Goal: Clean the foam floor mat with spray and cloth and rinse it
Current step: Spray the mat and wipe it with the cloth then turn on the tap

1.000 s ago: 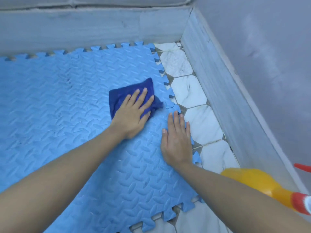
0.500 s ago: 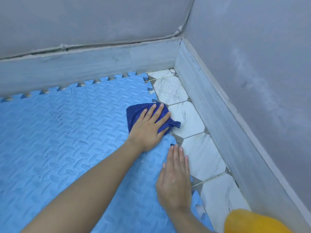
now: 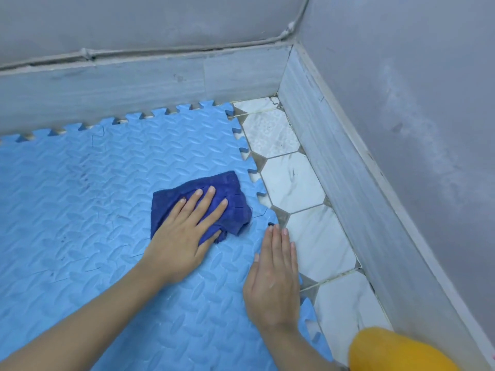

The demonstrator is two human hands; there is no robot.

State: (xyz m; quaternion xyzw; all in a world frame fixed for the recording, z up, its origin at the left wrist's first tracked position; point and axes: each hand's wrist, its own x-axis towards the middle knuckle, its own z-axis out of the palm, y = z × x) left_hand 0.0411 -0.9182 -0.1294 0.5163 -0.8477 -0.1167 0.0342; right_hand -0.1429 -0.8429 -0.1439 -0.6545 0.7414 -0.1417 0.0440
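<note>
— Two bare hands lie on the light blue foam floor mat with the embossed leaf pattern and jigsaw edges (image 3: 80,210), right?

— Yes. That mat fills the left and centre of the frame, its toothed border running along the grey skirting board (image 3: 134,84) at the top.

— And the left hand (image 3: 184,236)?

— Flat, fingers spread, pressing down on the crumpled dark blue cloth (image 3: 227,194) near the mat's right edge, at mid-frame. It is not clenched around the cloth, only laid on top.

— The right hand (image 3: 273,279)?

— Flat too, fingers together, palm down on the mat's right edge just below the cloth, holding nothing. Its fingertips reach to where the mat meets the white marble-look hexagonal floor tiles (image 3: 292,180).

— Anything else?

— A rounded yellow plastic object (image 3: 393,352) in the lower right corner, cut off by the frame; I cannot tell what it is. Grey plastered walls (image 3: 415,103) meet at the upper right.
</note>
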